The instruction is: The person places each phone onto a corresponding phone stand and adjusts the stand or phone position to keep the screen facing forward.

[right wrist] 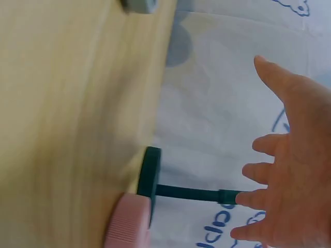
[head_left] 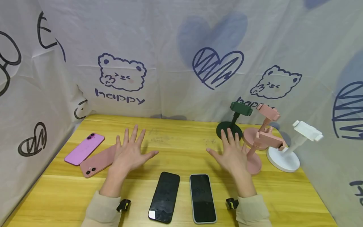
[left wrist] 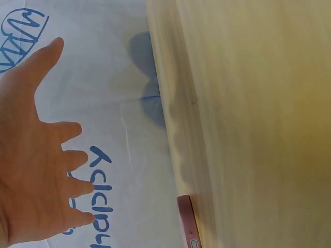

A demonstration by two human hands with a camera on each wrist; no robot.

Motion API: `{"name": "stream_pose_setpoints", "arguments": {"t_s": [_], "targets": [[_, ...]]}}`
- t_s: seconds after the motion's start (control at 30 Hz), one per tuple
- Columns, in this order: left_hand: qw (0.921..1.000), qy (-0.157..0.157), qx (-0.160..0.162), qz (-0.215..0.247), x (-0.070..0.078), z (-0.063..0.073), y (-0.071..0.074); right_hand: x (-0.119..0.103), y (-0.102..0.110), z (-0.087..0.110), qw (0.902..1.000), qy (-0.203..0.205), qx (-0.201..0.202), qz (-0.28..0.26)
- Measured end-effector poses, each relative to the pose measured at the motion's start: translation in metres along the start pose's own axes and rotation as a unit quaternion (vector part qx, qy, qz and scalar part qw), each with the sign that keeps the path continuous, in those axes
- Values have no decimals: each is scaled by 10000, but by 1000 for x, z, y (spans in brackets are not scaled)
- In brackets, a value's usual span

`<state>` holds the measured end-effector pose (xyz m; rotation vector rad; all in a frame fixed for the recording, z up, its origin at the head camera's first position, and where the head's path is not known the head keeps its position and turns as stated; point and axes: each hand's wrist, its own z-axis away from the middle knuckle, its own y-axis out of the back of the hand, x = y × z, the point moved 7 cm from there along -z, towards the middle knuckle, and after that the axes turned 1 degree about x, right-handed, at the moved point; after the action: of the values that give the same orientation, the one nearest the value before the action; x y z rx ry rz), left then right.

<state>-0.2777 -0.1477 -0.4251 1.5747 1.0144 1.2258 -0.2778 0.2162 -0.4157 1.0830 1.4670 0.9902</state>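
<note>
My left hand is held over the table with its fingers spread and nothing in it. Beneath and beside it lies a dusty-pink phone, camera side up, partly hidden by the hand. A purple-pink phone lies just beyond, also back up. My right hand, likewise spread and holding nothing, hovers near several phone stands: a dark green stand, a pink stand, another pink stand and a white stand. Between my forearms lie a black phone and a pale-edged phone, both with dark screens up.
The wooden table ends at a white cloth backdrop printed with bears and hearts, which also rises at both sides. Black wrist straps show at the cuffs. The stands are crowded together at the table's right.
</note>
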Motion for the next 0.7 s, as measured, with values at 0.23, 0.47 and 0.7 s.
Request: {"name": "stream_pose_setpoints", "arguments": {"t_s": [0.23, 0.47, 0.7], "targets": [[9988, -210, 356, 257, 13, -4, 9, -15, 32, 8, 9923, 520, 817, -774], [9730, -1129, 1848, 801, 51, -8, 37, -32, 77, 28, 9368, 1453, 2231, -2267], [9388, -1886, 2501, 1429, 95, -14, 48, -41, 120, 56, 8465, 2449, 3758, -2867]]}}
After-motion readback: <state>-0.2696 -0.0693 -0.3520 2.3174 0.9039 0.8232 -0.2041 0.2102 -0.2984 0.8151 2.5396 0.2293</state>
